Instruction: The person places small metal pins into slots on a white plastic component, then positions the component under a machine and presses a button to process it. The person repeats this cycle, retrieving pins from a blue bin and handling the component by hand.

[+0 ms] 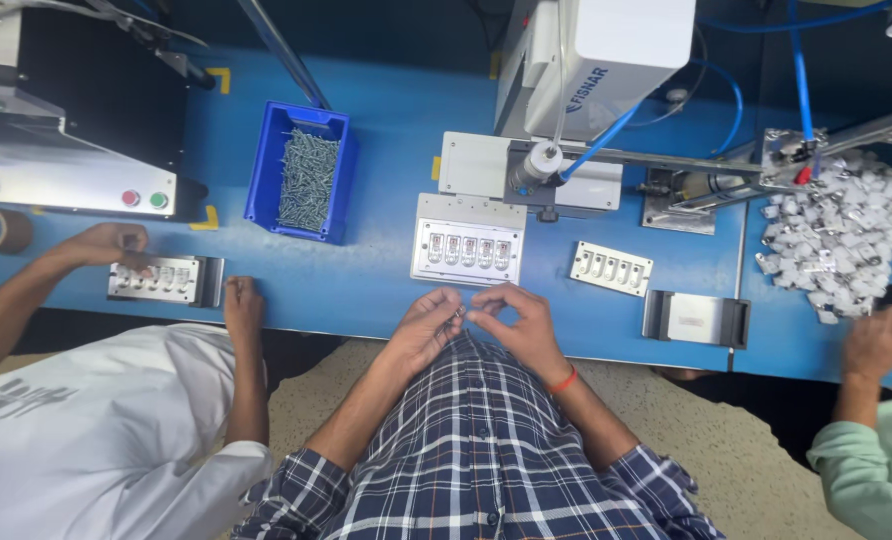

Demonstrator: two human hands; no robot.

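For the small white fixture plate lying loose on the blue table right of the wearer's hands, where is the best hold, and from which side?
Take the small white fixture plate by its two long edges, coming straight down from above. It lies flat and slightly skewed, its slots face up, and bare blue table runs along both long sides. The right hand is nearest; likely an easy pinch.

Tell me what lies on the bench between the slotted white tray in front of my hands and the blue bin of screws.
Only bare blue bench top shows between the white tray and the blue bin in the head view.
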